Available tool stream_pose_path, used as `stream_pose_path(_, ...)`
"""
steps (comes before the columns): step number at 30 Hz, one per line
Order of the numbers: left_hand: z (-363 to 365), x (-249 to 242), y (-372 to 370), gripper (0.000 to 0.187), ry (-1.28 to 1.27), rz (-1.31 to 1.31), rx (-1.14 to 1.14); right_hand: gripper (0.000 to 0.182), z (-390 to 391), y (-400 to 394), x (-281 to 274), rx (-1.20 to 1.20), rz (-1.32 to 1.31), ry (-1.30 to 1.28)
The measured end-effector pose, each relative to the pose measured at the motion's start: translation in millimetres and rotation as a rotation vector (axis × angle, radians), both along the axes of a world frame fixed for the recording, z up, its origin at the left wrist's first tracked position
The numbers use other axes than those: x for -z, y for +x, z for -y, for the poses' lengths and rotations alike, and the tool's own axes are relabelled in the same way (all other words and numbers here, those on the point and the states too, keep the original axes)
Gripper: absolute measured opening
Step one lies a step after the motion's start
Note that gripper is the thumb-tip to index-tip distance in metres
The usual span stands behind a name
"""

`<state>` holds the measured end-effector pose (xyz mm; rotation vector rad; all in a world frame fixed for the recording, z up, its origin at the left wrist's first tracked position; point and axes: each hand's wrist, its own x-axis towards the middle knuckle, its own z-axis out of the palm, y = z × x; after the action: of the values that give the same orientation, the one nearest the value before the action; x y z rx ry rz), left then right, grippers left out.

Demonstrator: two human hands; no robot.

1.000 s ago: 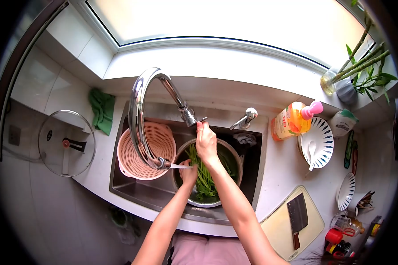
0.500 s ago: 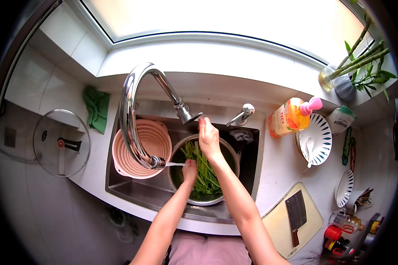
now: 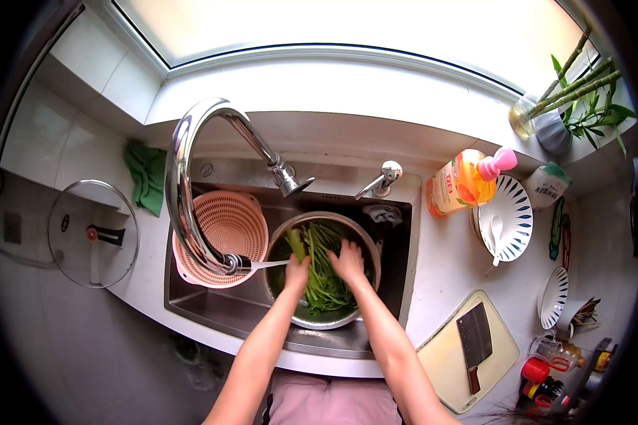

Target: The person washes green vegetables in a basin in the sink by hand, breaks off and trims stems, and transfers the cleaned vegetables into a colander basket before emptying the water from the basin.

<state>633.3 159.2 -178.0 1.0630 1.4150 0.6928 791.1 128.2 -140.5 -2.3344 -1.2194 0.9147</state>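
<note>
A metal pot (image 3: 373, 237) stands in the sink, with long leafy green vegetables (image 3: 324, 273) lying in it. My left hand (image 3: 297, 273) is closed around a bunch of the green stems at the pot's left side, their thick pale ends sticking up above the fingers. Over the right side of the greens lies my right hand (image 3: 348, 263), fingers apart and touching the stems. From the curved chrome faucet (image 3: 184, 170) a thin stream of water (image 3: 269, 263) runs toward my left hand.
Left of the pot sits a pink colander (image 3: 230, 219) in the sink (image 3: 213, 309). A faucet lever (image 3: 386, 178) rises behind it. On the right are an orange soap bottle (image 3: 455, 185), patterned bowls (image 3: 515, 212) and a cleaver (image 3: 475, 340) on a cutting board (image 3: 443, 379). A glass lid (image 3: 113, 265) stands left.
My right hand has come down from beside the faucet lever area onto the greens in the pot. My left hand stays at the pot's left, and its stem bunch now shows upright.
</note>
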Motion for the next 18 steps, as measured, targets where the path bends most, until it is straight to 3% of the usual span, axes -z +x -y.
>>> stream_pose_path(2, 2, -29, -20, 0.044, -0.087, -0.222, 0.069, 0.080, 6, -13, -2, -0.010, 0.008, -0.065)
stream_pose_path(5, 18, -33, -22, 0.045, 0.067, -0.601, -0.081, 0.096, 7, -31, -8, -0.038, 0.103, -0.121)
stream_pose_path(8, 21, -44, -5, 0.047, 0.209, -0.655, -0.162, 0.098, 18, -41, -3, -0.017, 0.235, -0.073)
stream_pose_path(10, 18, -25, -7, 0.051, 0.208, -0.637, -0.211, 0.099, 24, -43, 6, 0.017, 0.300, -0.021)
stream_pose_path(13, 20, 8, -10, 0.064, -0.207, -0.416, -0.363, 0.098, 29, -42, 9, 0.021, 0.340, 0.117)
stream_pose_path(14, 17, 5, -12, 0.064, -0.204, -0.412, -0.366, 0.096, 29, -44, 10, 0.079, 0.304, 0.122)
stream_pose_path(16, 13, -2, -18, 0.067, -0.436, 0.003, -0.188, 0.093, 28, -46, 12, 0.200, 0.231, 0.132)
stream_pose_path(18, 10, -14, -12, 0.066, -0.443, 0.100, -0.148, 0.085, 21, -56, 14, 0.215, 0.237, 0.090)
